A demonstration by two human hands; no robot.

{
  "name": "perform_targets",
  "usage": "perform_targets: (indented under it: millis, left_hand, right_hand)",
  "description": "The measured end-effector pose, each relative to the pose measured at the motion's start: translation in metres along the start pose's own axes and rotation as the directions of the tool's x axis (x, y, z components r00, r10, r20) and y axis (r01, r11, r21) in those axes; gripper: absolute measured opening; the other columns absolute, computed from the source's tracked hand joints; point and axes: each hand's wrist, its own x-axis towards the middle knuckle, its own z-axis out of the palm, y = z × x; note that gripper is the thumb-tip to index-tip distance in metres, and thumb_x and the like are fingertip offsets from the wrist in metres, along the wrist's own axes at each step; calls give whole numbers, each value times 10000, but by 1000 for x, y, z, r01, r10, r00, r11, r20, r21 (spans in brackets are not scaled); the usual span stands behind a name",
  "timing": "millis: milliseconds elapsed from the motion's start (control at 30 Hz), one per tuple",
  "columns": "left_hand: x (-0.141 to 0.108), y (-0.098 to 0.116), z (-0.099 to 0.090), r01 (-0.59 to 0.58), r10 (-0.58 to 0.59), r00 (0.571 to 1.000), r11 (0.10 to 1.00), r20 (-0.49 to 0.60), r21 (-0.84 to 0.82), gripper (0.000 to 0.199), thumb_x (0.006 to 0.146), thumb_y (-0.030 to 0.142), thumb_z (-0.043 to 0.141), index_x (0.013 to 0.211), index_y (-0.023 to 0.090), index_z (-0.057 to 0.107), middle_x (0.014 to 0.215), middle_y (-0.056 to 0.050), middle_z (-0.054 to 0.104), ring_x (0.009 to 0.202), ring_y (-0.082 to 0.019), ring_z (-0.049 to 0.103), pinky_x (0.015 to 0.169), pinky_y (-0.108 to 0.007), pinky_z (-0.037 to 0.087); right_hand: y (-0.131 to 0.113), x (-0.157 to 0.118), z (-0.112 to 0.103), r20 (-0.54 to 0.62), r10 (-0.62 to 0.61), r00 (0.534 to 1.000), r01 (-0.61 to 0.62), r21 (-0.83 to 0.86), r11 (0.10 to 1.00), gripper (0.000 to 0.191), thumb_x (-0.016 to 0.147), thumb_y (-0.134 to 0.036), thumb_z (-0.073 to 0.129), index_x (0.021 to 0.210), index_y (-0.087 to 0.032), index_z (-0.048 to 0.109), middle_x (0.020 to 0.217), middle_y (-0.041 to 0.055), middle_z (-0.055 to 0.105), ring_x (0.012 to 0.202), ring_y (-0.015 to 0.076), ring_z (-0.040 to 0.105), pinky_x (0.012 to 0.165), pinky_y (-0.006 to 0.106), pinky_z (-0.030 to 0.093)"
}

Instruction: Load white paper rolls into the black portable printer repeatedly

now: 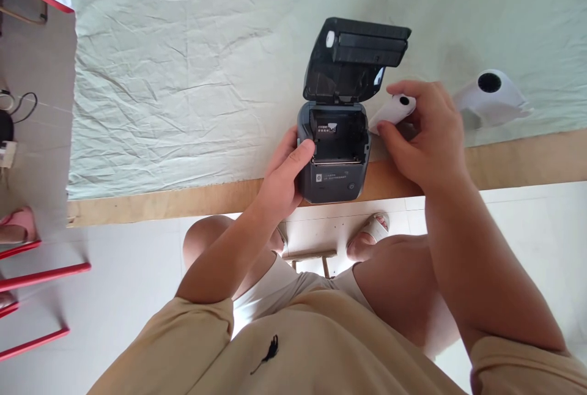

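Observation:
A dark grey portable label printer (334, 184) sits at the table's front edge with its lid (343, 71) raised. Inside the printer, the paper bay shows no roll, and a small printed label is on its back wall. My left hand (288, 169) grips the printer's left side, thumb on the rim of the bay. Just right of the printer, my right hand (426, 132) holds a small white paper roll (392, 110) between thumb and fingers, its dark core end facing up. A larger white roll (493, 101) with a wide dark core stands farther right.
A pale green wrinkled cloth (183, 77) covers the table, whose wooden edge (160, 202) shows in front. To the left are red metal legs (46, 276), a black cable (28, 104) and another person's foot in a pink shoe (21, 225). My legs are below the table edge.

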Motion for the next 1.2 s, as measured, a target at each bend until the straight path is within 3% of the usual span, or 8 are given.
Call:
perform_targets:
  millis: [233,333,433,567,733,867,1067,1200]
  left_hand:
    - [0,2,0,21,-21,1000,1000,-3,2,569,898,692,970,1203,257,767,1337,-66,902,1473,-401,799,1156,-525,732]
    - [0,3,1,38,-38,999,999,-18,11,590,893,701,972,1219,255,764,1326,-71,902,1467,-396,801,1146,-516,735]
    - [-1,4,3,37,-37,999,999,-16,33,631,876,693,989,1271,259,757,1315,-73,900,1464,-391,798,1131,-503,736]
    - [-1,5,3,-1,0,1000,999,14,49,650,879,661,988,1322,256,738,1334,-84,890,1450,-384,798,1098,-472,735]
    - [-3,4,3,19,-20,999,999,34,41,630,936,647,937,1398,273,727,1417,-97,862,1425,-397,812,1056,-484,744]
    - [-6,0,2,-79,80,997,995,-16,57,628,960,626,915,1487,347,717,1559,-52,789,1518,-399,752,1085,-489,718]
    - [-8,-4,-2,-89,92,996,979,-7,184,980,903,574,980,1723,336,499,1604,-97,751,1470,-372,731,1243,-469,612]
    - [-7,-4,-5,-69,72,997,970,-2,235,1145,852,485,1033,1802,354,409,1649,-114,711,1425,-373,756,1195,-491,633]
  right_hand:
    - [4,1,-3,-11,-113,994,113,17,993,460,1026,-364,748,1486,-374,746,1168,58,735,983,273,769,865,533,720]
    - [-6,4,-11,-132,-80,988,87,52,995,553,1052,-496,821,1573,-410,656,1208,57,741,1074,292,780,851,485,711]
    - [-34,6,-20,-282,-90,955,140,161,977,575,987,-651,910,1444,-389,681,1167,39,735,1026,278,789,770,431,671]
    - [-70,8,-12,-231,-242,942,271,100,957,217,1027,-349,881,1136,-334,694,1087,1,870,950,270,863,773,449,658]
    - [-72,12,1,-102,-276,956,284,70,956,231,1000,-106,738,1009,-330,685,1182,-21,938,978,298,905,798,511,588]
    - [-68,11,0,-145,-305,941,326,156,932,257,985,-90,744,908,-322,665,1074,-53,923,966,274,886,825,490,552]
    - [-70,3,1,-106,-400,910,412,320,853,216,1004,-261,854,893,-321,679,833,-66,822,1001,268,832,903,480,503]
    - [-61,2,5,-302,-217,928,321,353,879,233,1108,-466,712,920,-338,666,764,-11,675,848,279,746,827,495,534]
